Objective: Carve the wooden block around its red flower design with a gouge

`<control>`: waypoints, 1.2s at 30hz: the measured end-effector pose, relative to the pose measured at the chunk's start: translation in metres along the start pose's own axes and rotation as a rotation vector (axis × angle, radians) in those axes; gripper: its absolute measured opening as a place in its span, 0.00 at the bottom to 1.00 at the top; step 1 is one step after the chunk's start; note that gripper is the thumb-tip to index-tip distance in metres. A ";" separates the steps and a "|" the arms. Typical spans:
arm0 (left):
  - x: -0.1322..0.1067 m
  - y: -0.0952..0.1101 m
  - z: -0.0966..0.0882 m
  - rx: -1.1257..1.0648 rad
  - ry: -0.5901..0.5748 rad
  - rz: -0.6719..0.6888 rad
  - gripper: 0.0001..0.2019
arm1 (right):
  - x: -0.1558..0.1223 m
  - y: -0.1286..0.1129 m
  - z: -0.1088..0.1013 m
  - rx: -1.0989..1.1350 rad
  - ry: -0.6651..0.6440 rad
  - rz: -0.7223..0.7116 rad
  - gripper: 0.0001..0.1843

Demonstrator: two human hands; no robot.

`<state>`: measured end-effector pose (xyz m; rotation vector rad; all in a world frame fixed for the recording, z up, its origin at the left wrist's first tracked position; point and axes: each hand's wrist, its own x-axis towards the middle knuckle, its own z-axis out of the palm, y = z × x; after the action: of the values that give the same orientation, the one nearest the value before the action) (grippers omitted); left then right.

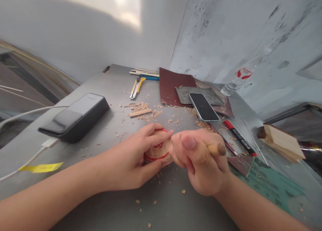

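Note:
My left hand is closed around a small piece of pale wood with red marker lines on it, pressing it against the grey table. My right hand is wrapped in a fist round a tool with a round wooden handle, whose end sticks out past the thumb. The tool's working end is hidden by my fingers, close to the wood's right side. Wood shavings lie behind my hands, with crumbs scattered in front.
A black power bank with white cables stands left. Behind are a yellow utility knife, brown sandpaper and a phone. To the right are a red-capped marker, a plastic bottle and a wood block.

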<state>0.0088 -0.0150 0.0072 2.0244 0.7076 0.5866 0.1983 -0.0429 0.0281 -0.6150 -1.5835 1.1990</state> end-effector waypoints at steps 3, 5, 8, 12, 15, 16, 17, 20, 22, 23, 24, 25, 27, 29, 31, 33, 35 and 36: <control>-0.004 -0.004 0.006 -0.003 0.040 -0.010 0.25 | -0.005 0.002 0.019 -0.160 0.282 -0.089 0.28; -0.006 -0.005 0.010 -0.002 0.055 -0.028 0.28 | -0.005 0.004 0.027 -0.187 0.440 -0.090 0.29; -0.008 -0.006 0.013 0.024 0.084 -0.029 0.27 | -0.003 0.006 0.028 -0.084 0.504 -0.014 0.31; -0.007 -0.003 0.011 0.004 0.058 -0.014 0.22 | -0.004 0.005 0.010 -0.005 0.262 -0.025 0.30; -0.004 -0.002 0.006 0.002 0.039 -0.008 0.15 | -0.001 0.003 -0.003 0.058 0.057 0.004 0.30; -0.003 -0.001 0.005 0.010 0.039 0.000 0.14 | 0.001 0.002 -0.006 0.078 0.005 0.006 0.30; -0.003 -0.001 0.003 0.017 0.039 0.010 0.13 | 0.003 0.001 -0.007 0.095 -0.033 0.004 0.29; -0.002 -0.001 0.003 0.012 0.028 0.018 0.15 | 0.005 0.000 -0.004 0.107 -0.068 -0.003 0.29; -0.004 -0.003 0.006 0.014 0.038 0.009 0.20 | 0.003 0.001 0.003 0.069 0.020 -0.014 0.29; -0.005 -0.003 0.009 0.030 0.057 0.007 0.22 | 0.001 0.002 0.007 0.031 0.105 -0.024 0.29; -0.006 -0.004 0.011 0.056 0.081 0.010 0.24 | -0.001 0.004 0.012 -0.010 0.208 -0.035 0.29; -0.008 -0.004 0.014 0.084 0.107 0.013 0.25 | -0.002 0.006 0.016 -0.048 0.313 -0.041 0.28; -0.010 -0.004 0.019 0.122 0.147 0.011 0.26 | -0.003 0.009 0.021 -0.086 0.469 -0.030 0.29; -0.012 -0.004 0.020 0.133 0.151 0.004 0.27 | -0.003 0.010 0.021 -0.056 0.488 -0.007 0.30; -0.011 -0.004 0.018 0.129 0.122 0.008 0.26 | -0.003 0.009 0.017 -0.017 0.383 0.012 0.30; -0.010 -0.004 0.015 0.118 0.076 0.018 0.26 | -0.004 0.008 0.012 -0.023 0.226 0.020 0.30; -0.009 -0.004 0.012 0.106 0.049 0.011 0.27 | -0.007 0.006 0.007 -0.048 0.114 0.025 0.29; -0.008 -0.004 0.011 0.105 0.050 0.007 0.27 | -0.007 0.006 0.006 -0.051 0.090 0.029 0.29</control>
<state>0.0088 -0.0252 -0.0028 2.1160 0.7754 0.6169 0.1947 -0.0489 0.0198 -0.7173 -1.5379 1.1391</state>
